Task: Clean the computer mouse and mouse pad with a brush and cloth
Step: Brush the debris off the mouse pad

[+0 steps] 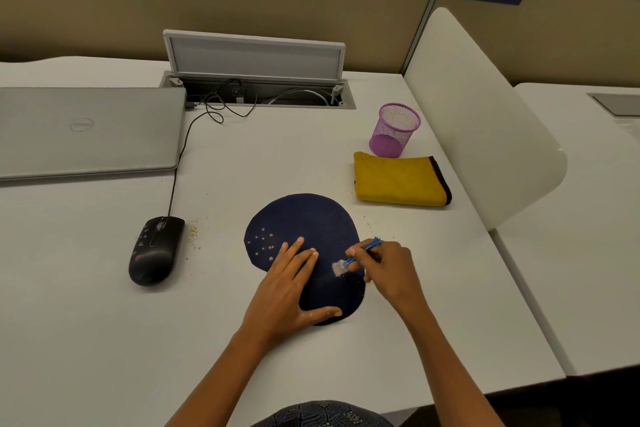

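While the left hand (289,291) lies flat, fingers straight, on the one dark blue mouse pad (311,222), the right hand (388,267) pinches one blue brush (360,253), bristles on the pad, with one black mouse (156,250) left, and one yellow cloth (398,180) and purple mesh cup (394,130) beyond on the desk (104,322).

white desk (86,322) carries laptop (86,132), mouse (156,250), mouse pad (311,215), yellow cloth (398,180), purple mesh cup (394,130).

Mouse (156,250) left of pad (311,218) — cloth (398,180) behind-right, cup (394,130) behind it.
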Tool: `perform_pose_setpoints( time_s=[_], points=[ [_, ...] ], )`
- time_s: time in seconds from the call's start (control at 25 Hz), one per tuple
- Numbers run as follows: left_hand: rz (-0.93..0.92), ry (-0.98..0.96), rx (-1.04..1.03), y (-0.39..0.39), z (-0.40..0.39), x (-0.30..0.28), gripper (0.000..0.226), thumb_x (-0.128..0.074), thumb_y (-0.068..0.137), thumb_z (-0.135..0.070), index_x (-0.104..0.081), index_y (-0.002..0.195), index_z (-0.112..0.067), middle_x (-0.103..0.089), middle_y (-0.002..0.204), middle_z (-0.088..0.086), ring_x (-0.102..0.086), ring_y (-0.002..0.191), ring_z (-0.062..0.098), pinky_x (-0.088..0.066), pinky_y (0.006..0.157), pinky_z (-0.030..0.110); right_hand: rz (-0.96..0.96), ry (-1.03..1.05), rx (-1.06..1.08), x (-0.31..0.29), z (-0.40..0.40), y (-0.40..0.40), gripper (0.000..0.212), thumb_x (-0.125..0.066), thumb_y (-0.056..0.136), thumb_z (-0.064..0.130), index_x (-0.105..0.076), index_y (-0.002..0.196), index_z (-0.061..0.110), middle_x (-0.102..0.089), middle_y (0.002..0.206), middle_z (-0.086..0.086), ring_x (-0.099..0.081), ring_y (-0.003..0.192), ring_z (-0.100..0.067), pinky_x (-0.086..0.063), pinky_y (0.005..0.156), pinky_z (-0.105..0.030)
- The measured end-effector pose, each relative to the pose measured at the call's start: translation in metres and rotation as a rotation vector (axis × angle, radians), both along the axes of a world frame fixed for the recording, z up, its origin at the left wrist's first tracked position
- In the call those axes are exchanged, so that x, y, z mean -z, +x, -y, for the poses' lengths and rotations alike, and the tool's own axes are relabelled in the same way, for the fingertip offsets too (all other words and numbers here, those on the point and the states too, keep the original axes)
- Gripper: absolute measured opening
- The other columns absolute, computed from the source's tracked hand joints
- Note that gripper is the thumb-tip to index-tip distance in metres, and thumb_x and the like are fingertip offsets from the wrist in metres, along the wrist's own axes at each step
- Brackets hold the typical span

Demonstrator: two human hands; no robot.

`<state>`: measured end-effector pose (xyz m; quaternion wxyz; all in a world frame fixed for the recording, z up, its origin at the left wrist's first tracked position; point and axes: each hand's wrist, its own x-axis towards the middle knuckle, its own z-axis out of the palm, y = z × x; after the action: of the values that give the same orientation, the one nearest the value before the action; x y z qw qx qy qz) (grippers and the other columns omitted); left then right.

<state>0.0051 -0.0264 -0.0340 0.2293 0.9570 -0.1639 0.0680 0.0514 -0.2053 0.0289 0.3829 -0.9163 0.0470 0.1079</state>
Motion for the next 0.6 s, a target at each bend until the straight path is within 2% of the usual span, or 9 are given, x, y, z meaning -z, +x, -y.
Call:
perform_pose_setpoints(
  time_s=[0.08, 0.16, 0.2, 0.28, 0.36, 0.44, 0.52, 0.6],
  points=[
    [0.010, 0.004, -0.003, 0.000, -0.001, 0.004, 0.092, -0.042, 0.075, -0.078, -0.045, 0.133, -0.006, -0.043, 0.140, 0.004, -0.016, 0.140, 0.017, -0.010, 0.113, 0.041, 0.005, -0.148, 0.126, 0.003, 0.013, 0.006, 0.031, -0.055, 0.089, 0.038, -0.070, 0.101, 0.014, -0.073, 0.093, -0.007, -0.065, 0.075, -0.017, -0.052, 0.077, -0.027],
    [0.009, 0.013, -0.008, 0.000, -0.001, 0.005, 0.093, -0.041, 0.075, -0.079, -0.045, 0.134, -0.007, -0.043, 0.141, 0.002, -0.016, 0.140, 0.018, -0.016, 0.113, 0.044, 0.025, -0.196, 0.211, 0.001, 0.022, 0.008, 0.034, -0.053, 0.090, 0.037, -0.069, 0.106, 0.012, -0.072, 0.097, -0.008, -0.066, 0.081, -0.021, -0.051, 0.082, -0.030],
    [0.009, 0.015, -0.009, 0.000, -0.002, 0.005, 0.093, -0.041, 0.075, -0.079, -0.044, 0.134, -0.007, -0.042, 0.141, 0.002, -0.016, 0.140, 0.018, -0.018, 0.113, 0.045, 0.037, -0.153, 0.195, -0.001, 0.021, 0.008, 0.033, -0.053, 0.091, 0.036, -0.069, 0.106, 0.012, -0.073, 0.095, -0.007, -0.065, 0.077, -0.019, -0.051, 0.079, -0.026],
    [0.015, 0.014, -0.002, 0.001, -0.002, 0.006, 0.093, -0.041, 0.075, -0.079, -0.045, 0.134, -0.007, -0.043, 0.141, 0.003, -0.017, 0.140, 0.019, -0.015, 0.113, 0.043, 0.041, 0.004, 0.080, -0.005, 0.010, 0.004, 0.025, -0.053, 0.092, 0.031, -0.070, 0.099, 0.014, -0.070, 0.083, 0.000, -0.060, 0.062, -0.011, -0.047, 0.064, -0.009],
    [0.018, 0.007, 0.005, 0.001, -0.002, 0.007, 0.093, -0.042, 0.075, -0.078, -0.046, 0.133, -0.006, -0.043, 0.140, 0.004, -0.018, 0.139, 0.019, -0.011, 0.112, 0.042, 0.015, 0.100, -0.064, -0.007, 0.000, -0.002, 0.017, -0.055, 0.091, 0.029, -0.069, 0.092, 0.019, -0.067, 0.077, 0.003, -0.058, 0.058, -0.009, -0.045, 0.056, -0.005],
    [0.008, -0.006, 0.009, 0.002, -0.003, 0.008, 0.094, -0.042, 0.074, -0.078, -0.043, 0.135, -0.007, -0.041, 0.142, 0.003, -0.017, 0.140, 0.018, -0.015, 0.113, 0.043, 0.003, 0.051, -0.115, -0.002, 0.004, 0.000, 0.016, -0.057, 0.090, 0.032, -0.069, 0.090, 0.022, -0.071, 0.081, 0.001, -0.060, 0.061, -0.010, -0.050, 0.062, -0.011],
    [0.002, -0.021, 0.014, 0.002, -0.004, 0.010, 0.095, -0.042, 0.074, -0.079, -0.041, 0.137, -0.008, -0.039, 0.143, 0.001, -0.015, 0.141, 0.017, -0.019, 0.113, 0.047, -0.018, -0.142, -0.074, 0.003, 0.019, 0.007, 0.028, -0.056, 0.088, 0.041, -0.071, 0.096, 0.018, -0.073, 0.089, -0.005, -0.062, 0.069, -0.014, -0.056, 0.075, -0.029],
    [0.003, -0.036, 0.012, 0.002, -0.004, 0.010, 0.095, -0.044, 0.073, -0.079, -0.040, 0.138, -0.009, -0.038, 0.144, 0.001, -0.013, 0.141, 0.016, -0.019, 0.113, 0.047, -0.030, -0.288, -0.007, 0.000, 0.029, 0.012, 0.036, -0.055, 0.088, 0.044, -0.069, 0.103, 0.014, -0.071, 0.095, -0.008, -0.063, 0.077, -0.020, -0.054, 0.081, -0.034]
  ],
)
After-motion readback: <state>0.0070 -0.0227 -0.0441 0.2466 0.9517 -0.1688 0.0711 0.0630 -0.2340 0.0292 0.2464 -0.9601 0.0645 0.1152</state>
